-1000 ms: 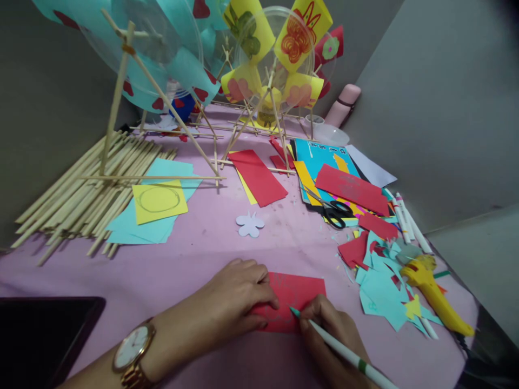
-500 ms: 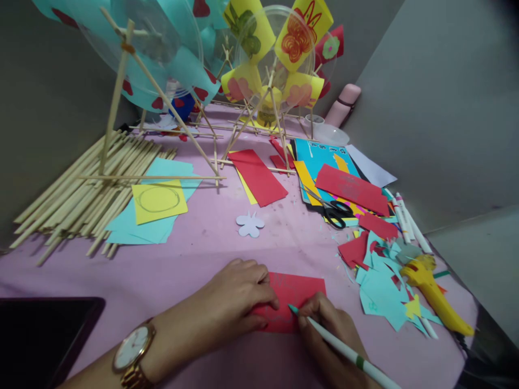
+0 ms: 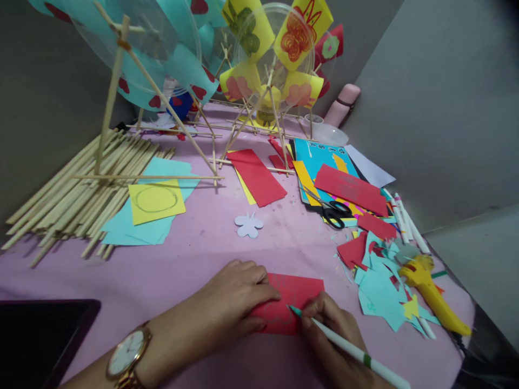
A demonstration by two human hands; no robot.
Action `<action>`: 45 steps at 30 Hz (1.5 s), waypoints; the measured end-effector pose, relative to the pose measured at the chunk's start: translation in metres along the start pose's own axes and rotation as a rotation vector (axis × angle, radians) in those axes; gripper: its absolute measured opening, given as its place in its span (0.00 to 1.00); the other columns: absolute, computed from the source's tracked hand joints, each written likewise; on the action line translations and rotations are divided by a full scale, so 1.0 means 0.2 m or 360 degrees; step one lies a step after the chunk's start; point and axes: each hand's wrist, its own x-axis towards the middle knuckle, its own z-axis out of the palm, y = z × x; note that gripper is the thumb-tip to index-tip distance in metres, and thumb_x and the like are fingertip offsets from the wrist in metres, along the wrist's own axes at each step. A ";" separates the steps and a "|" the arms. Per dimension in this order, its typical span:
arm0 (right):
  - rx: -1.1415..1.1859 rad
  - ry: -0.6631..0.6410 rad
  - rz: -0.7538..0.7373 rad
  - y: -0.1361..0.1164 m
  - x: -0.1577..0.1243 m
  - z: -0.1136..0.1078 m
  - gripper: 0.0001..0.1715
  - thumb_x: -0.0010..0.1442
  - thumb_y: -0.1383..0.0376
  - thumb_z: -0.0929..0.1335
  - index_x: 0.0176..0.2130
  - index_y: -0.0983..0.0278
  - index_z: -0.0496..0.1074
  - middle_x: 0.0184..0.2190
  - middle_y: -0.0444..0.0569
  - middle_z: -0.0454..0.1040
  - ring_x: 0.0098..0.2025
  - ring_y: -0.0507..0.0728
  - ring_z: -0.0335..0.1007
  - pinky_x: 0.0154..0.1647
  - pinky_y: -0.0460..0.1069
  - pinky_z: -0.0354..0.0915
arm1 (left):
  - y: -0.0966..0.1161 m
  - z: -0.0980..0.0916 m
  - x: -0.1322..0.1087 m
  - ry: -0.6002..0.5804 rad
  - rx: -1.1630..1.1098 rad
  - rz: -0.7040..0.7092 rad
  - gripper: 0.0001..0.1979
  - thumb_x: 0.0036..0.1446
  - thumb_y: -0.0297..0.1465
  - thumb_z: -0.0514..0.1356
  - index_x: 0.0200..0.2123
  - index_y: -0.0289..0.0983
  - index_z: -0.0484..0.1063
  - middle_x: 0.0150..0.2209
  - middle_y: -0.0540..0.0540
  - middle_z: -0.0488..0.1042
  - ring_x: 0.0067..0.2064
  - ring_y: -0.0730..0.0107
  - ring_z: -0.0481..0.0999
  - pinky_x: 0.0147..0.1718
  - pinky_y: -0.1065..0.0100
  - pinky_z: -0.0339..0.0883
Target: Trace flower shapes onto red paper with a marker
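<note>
White marker [image 3: 340, 340]: green-tipped, pinched between the thumb and bent fingers of the right hand [image 3: 344, 324], its point at the drawing on the red paper
Right hand: fingers drawn in close around the barrel near the tip
Red paper [image 3: 306, 289]: flat on the table between the two hands, pale outlines drawn on it
Left hand [image 3: 243, 294]: palm down over the paper's left end, fingers bent and bunched together, thumb and index finger parted
Wristwatch [image 3: 128, 351]: round white dial, gold-toned band, on the left wrist
Butterfly cutout [image 3: 248, 225]: pale, lying beyond the paper
Black tablet-like slab [image 3: 40, 337]: near left corner
Paper scraps [image 3: 379, 294]: turquoise, red and yellow, heaped right of the right hand
Glue gun [image 3: 436, 297]: yellow, against the heap's right side
Scissors [image 3: 330, 207]: black-handled, beyond the scraps
Yellow sheet [image 3: 158, 201]: oval drawn on it, over turquoise sheets [image 3: 138, 231]
Wooden sticks [image 3: 77, 202]: piled at far left
Wheel models [image 3: 298, 35]: clear discs with decorated paper, on stick frames at the back
Pink bottle [image 3: 343, 107]: tilted against the wall, behind everything on the right
</note>
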 end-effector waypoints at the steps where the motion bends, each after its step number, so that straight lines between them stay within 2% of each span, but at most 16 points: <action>1: -0.0004 -0.0008 -0.0005 0.00 0.00 0.00 0.14 0.61 0.57 0.62 0.26 0.60 0.58 0.17 0.35 0.51 0.19 0.49 0.43 0.17 0.44 0.42 | 0.00 0.00 0.00 0.0000 0.0000 0.0001 0.20 0.49 0.28 0.69 0.45 0.45 0.70 0.39 0.50 0.70 0.42 0.63 0.67 0.39 0.64 0.55; 12: -0.0204 -0.0057 -0.0127 -0.03 0.02 -0.01 0.12 0.61 0.61 0.61 0.26 0.60 0.58 0.16 0.35 0.52 0.18 0.49 0.47 0.17 0.44 0.44 | 0.02 -0.03 0.00 -0.0005 -0.0001 -0.0017 0.16 0.52 0.29 0.67 0.44 0.45 0.72 0.39 0.50 0.71 0.41 0.64 0.68 0.38 0.66 0.57; 18: -0.0292 -0.0022 -0.0134 -0.04 0.02 -0.01 0.12 0.60 0.61 0.61 0.25 0.60 0.59 0.16 0.35 0.54 0.17 0.49 0.49 0.17 0.44 0.45 | 0.02 -0.02 0.00 0.0000 -0.0008 -0.0011 0.18 0.50 0.29 0.69 0.45 0.45 0.72 0.39 0.50 0.71 0.41 0.63 0.68 0.39 0.65 0.57; 24: -0.0238 0.0055 -0.0077 -0.02 0.01 0.00 0.14 0.61 0.59 0.60 0.25 0.59 0.59 0.15 0.37 0.55 0.17 0.50 0.49 0.15 0.44 0.44 | 0.03 -0.03 0.00 0.0008 -0.0012 -0.0020 0.16 0.51 0.28 0.68 0.44 0.46 0.72 0.39 0.50 0.71 0.41 0.64 0.68 0.38 0.66 0.58; 37: -0.0205 0.0063 0.0034 -0.02 0.00 -0.01 0.14 0.60 0.59 0.61 0.25 0.59 0.59 0.16 0.35 0.52 0.18 0.50 0.46 0.18 0.45 0.44 | 0.03 -0.04 0.00 -0.0034 -0.0016 -0.0046 0.17 0.51 0.29 0.68 0.44 0.45 0.72 0.39 0.50 0.71 0.41 0.63 0.68 0.39 0.65 0.57; 45: -0.0094 -0.0002 0.0060 0.00 0.00 -0.02 0.14 0.61 0.57 0.61 0.26 0.60 0.59 0.17 0.35 0.50 0.19 0.50 0.43 0.18 0.45 0.42 | 0.03 -0.03 0.01 -0.0032 -0.0032 -0.0043 0.16 0.51 0.29 0.68 0.44 0.45 0.72 0.39 0.49 0.71 0.42 0.62 0.68 0.39 0.65 0.57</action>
